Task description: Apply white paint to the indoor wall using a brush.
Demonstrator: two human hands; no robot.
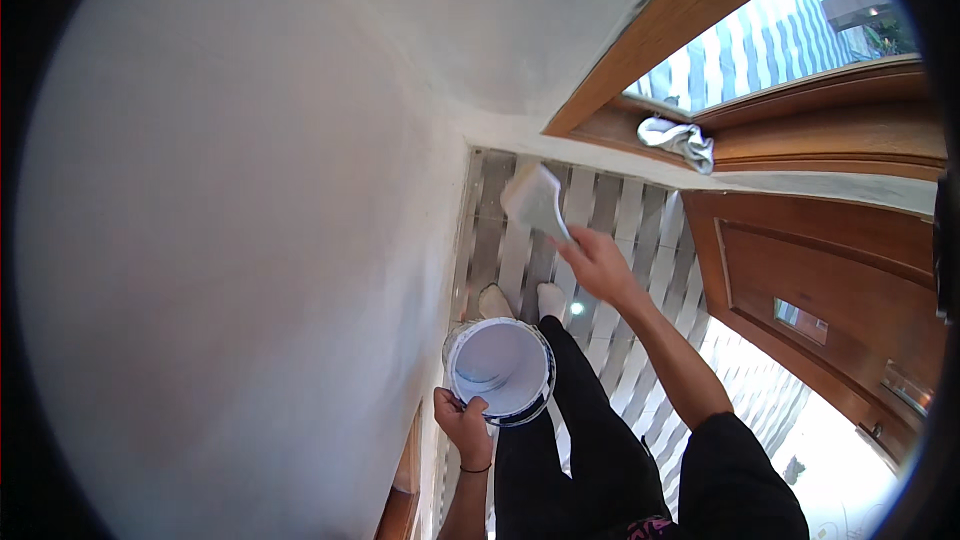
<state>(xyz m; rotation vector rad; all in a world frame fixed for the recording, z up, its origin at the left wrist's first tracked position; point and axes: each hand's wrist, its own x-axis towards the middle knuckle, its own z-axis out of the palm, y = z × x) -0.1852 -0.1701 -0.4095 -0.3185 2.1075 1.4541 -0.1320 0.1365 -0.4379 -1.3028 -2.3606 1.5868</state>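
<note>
— Big white wall (230, 210) on the left, freshly smooth by the look of it. Best worked in long, even passes, blade kept at a shallow angle, probably light on pressure near the corner.

— Agreed. Right hand (598, 262) closed around the handle of the wide putty knife (535, 200), blade raised out ahead, just off the wall's corner, above the striped floor (610, 230). Left hand (462, 422) gripping the rim of the white bucket (500, 368), fingers curled over the edge, bucket held low and close to the body, nearly upright, inside coated white.

— Worth keeping the bucket level and near the blade, so reloading takes a short reach only.

— Around it: wooden door (800, 290) to the right, standing beside bright daylight at the lower right. Wooden window frame (700, 10) up top, with a crumpled grey cloth (680, 138) resting on the sill.

— Tight spot, then. Door and frame close on the right, so little elbow room. Feet in pale shoes (495, 300) right below the bucket; drips likely to land there.

— Handy cloth for wiping wood, though a stretch from here.
</note>
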